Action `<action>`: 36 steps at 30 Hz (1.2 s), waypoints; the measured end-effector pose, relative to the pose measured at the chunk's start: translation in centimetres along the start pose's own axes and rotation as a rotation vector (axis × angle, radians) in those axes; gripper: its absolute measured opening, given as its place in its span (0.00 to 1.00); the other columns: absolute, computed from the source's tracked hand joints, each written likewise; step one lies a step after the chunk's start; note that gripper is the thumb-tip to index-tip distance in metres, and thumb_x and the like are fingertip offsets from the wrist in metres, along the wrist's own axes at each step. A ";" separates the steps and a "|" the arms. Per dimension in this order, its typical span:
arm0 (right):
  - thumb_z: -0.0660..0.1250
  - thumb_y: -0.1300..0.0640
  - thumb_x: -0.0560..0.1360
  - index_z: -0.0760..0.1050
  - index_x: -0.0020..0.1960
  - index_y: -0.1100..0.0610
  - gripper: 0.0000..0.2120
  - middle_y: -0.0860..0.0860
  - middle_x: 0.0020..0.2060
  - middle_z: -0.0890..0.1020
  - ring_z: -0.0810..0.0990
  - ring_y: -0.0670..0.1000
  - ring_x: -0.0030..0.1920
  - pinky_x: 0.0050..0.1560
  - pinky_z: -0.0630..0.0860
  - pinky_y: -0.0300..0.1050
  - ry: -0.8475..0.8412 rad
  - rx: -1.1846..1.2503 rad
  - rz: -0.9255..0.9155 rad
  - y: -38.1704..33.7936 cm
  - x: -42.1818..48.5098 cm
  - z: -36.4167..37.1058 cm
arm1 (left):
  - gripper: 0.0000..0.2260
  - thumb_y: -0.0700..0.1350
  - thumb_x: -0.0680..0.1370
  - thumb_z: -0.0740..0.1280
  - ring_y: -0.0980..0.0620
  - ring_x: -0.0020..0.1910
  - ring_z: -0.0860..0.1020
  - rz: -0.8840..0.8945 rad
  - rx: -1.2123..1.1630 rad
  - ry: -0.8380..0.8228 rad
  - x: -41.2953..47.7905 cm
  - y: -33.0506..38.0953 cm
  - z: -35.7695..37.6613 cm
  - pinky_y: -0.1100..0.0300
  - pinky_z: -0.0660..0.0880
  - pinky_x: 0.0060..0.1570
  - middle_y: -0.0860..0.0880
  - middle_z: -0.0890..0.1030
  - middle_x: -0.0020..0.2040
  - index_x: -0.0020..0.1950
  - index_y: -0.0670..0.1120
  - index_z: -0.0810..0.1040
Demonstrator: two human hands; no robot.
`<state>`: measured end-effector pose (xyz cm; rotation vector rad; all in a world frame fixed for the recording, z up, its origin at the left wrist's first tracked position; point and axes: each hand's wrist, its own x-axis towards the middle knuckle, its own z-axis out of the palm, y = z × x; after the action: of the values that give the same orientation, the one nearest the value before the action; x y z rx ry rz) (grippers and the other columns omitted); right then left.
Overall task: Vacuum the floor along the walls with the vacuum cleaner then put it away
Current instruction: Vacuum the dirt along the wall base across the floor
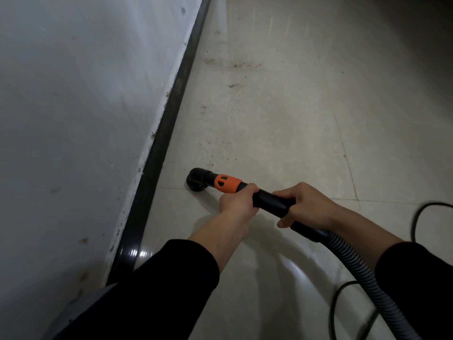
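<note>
Both left hand [237, 203] and right hand [305, 204] grip the wand [269, 200]; gritty floor [282, 106] (dark skirting [170, 114] beside)

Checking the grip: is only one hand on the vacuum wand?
No, the left hand and the right hand both grip the vacuum wand.

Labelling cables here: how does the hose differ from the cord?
The hose is thick, ribbed and grey; the cord is thin, smooth and black. The hose joins the wand at the right hand; the cord loops loose on the floor. Both lie on the person's right.
</note>
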<state>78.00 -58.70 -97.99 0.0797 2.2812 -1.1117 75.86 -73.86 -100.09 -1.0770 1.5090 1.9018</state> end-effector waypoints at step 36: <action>0.76 0.63 0.65 0.82 0.53 0.54 0.17 0.57 0.41 0.83 0.81 0.57 0.44 0.45 0.77 0.48 0.141 -0.021 -0.036 -5.6 6.4 6.7 | 0.19 0.36 0.76 0.69 0.43 0.52 0.80 0.029 -0.110 0.110 3.8 5.5 -5.7 0.56 0.77 0.45 0.36 0.79 0.59 0.65 0.35 0.72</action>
<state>74.32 -68.54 -100.69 0.1125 2.4278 -1.1320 71.05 -81.22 -100.47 -1.2324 1.5008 1.9949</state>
